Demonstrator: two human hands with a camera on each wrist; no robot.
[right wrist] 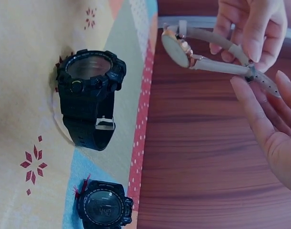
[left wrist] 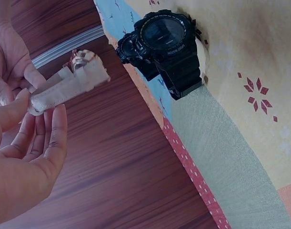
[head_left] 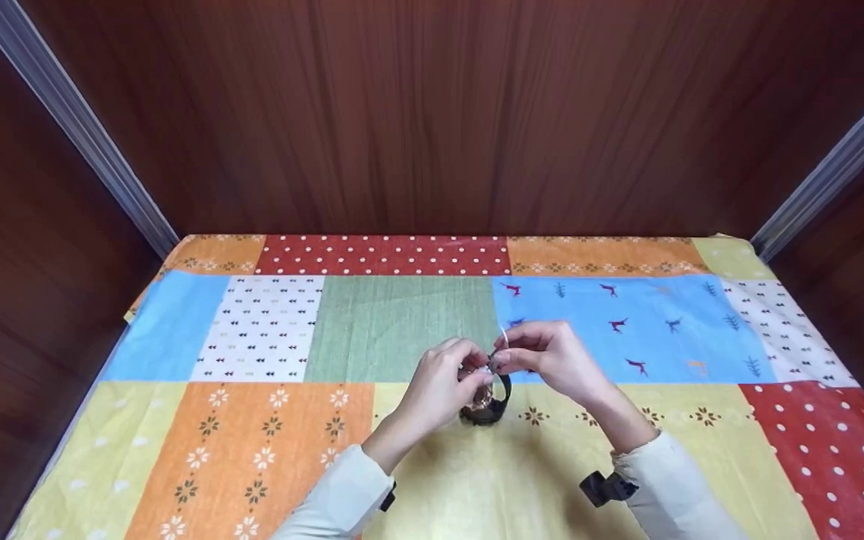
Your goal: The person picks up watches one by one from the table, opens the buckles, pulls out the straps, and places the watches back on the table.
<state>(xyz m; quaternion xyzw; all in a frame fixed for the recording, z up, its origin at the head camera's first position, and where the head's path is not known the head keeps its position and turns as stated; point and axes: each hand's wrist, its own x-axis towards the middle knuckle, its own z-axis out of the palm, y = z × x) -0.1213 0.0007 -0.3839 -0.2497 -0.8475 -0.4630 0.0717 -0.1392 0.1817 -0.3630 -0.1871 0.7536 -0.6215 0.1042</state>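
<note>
A wristwatch [right wrist: 175, 50] with a rose-gold case and pale strap hangs between both hands, its strap looped through the buckle [right wrist: 250, 73]. My left hand [head_left: 438, 379] pinches the strap close to the buckle. From the other side, my right hand [head_left: 548, 356] holds the strap's free end [right wrist: 268, 86] between thumb and fingers. Below the hands, a black digital watch [right wrist: 89, 71] stands on the cloth with its strap closed in a loop. A second black digital watch [right wrist: 104, 206] shows beside it in the right wrist view. The hands partly hide this area in the head view.
A patchwork-patterned cloth [head_left: 267, 450] covers the table. Brown wood-grain panels [head_left: 402, 120] rise at the back and both sides, with metal strips [head_left: 79, 127] at the corners. A small black device [head_left: 608, 487] is strapped at the right wrist.
</note>
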